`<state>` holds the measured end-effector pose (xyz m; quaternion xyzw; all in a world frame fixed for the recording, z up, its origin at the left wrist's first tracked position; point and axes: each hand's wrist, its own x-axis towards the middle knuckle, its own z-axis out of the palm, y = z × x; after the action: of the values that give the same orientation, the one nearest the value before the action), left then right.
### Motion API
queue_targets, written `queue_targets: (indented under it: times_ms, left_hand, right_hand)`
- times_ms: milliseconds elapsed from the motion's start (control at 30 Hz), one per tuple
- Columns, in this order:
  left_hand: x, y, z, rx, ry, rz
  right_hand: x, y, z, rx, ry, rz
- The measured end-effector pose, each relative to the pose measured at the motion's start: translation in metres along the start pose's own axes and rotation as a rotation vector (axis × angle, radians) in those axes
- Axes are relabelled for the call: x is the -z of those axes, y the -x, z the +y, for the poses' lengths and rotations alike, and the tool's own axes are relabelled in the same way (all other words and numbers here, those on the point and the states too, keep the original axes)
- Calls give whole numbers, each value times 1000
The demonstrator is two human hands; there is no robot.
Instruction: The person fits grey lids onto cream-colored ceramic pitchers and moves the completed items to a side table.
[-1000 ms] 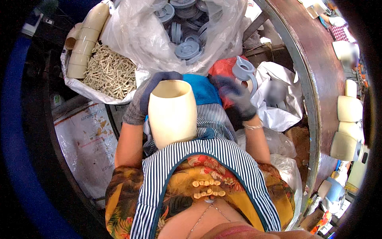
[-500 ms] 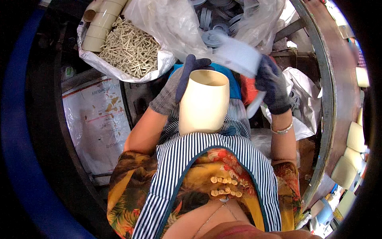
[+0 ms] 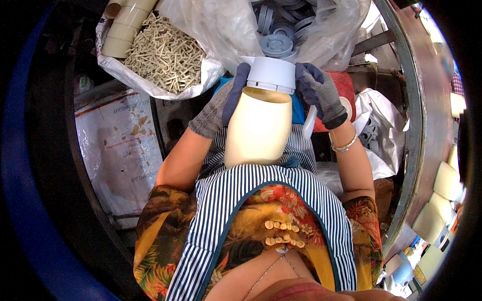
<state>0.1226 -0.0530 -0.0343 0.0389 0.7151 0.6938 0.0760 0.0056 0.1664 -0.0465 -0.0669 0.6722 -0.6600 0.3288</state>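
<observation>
My 2 gloved hands close on 1 joint: left hand (image 3: 221, 108) wraps the cream tube (image 3: 257, 128); right hand (image 3: 319, 93) now seats the white cap (image 3: 271, 74), carried over from beside the fingers, apparently not fully pressed.

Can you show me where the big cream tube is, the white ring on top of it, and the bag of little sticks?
cream tube (image 3: 257, 133), head view, middle of its side wall.
white ring (image 3: 271, 73), head view, its outer band.
bag of little sticks (image 3: 165, 55), head view, the heap of sticks.
</observation>
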Motion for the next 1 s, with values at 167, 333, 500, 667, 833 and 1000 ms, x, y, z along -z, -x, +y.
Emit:
queue_targets:
  times_ms: [167,333,500,667,833,1000]
  left_hand:
    - [1,-2,-11,161,329,-9]
    - [15,-3,-64,159,440,-5]
    - [22,-1,-35,-498,-815,-73]
    - [7,0,-29,-290,-295,-126]
    - [-9,18,5,412,248,227]
    - [-9,1,52,98,491,308]
  right_hand:
    - [-4,1,3,163,286,67]
    - [-10,12,2,181,432,122]
    - [-14,14,19,334,496,192]
    - [-6,15,46,458,642,235]
    - [17,45,26,586,474,245]
    - [99,76,103,419,1618,721]
